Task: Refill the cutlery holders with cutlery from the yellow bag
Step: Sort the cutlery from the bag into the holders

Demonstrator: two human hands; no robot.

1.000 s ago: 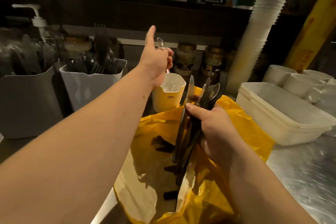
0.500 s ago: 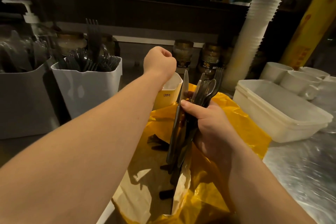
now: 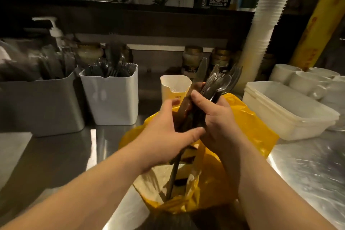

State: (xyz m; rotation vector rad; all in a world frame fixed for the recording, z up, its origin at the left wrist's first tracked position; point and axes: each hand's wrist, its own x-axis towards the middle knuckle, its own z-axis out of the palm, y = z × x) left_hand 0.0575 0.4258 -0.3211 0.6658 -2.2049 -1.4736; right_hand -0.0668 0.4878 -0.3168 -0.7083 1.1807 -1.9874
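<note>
1. Change noted: a second ago the left hand [image 3: 168,136] was raised over the small yellow cup [image 3: 175,87] with a clear spoon. It then drew back as an empty fist and is now at the bundle again. My reading is that one piece has been delivered and the next pick is starting.
2. Left hand, state: the thumb lies across the near side of the handles and the fingers reach round the far side. I cannot tell whether it has yet pinched a single piece.
3. Right hand [image 3: 216,123], state: clenched round the cutlery bundle [image 3: 218,85], as before. The bundle is a knife, spoons and forks, heads up, with the handles pointing down toward the bag.
4. Yellow bag [image 3: 252,127]: directly beneath both hands, mouth open. A few dark handles show inside, so stock remains.
5. Small yellow cup: just beyond the left fingertips. Its contents are too faint to list.
6. White holder [image 3: 112,102]: beyond the left hand and off to its left. It is packed with dark cutlery standing heads up.
7. Grey holder [image 3: 41,106]: further left again, just beside the white one. It also holds dark cutlery, which is blurred.
8. Lidded white tub [image 3: 283,110]: to the right of the right hand. It is closed and its contents are hidden.
9. Progress, as a judgement: the task is midway, with a full handful still to sort.
</note>
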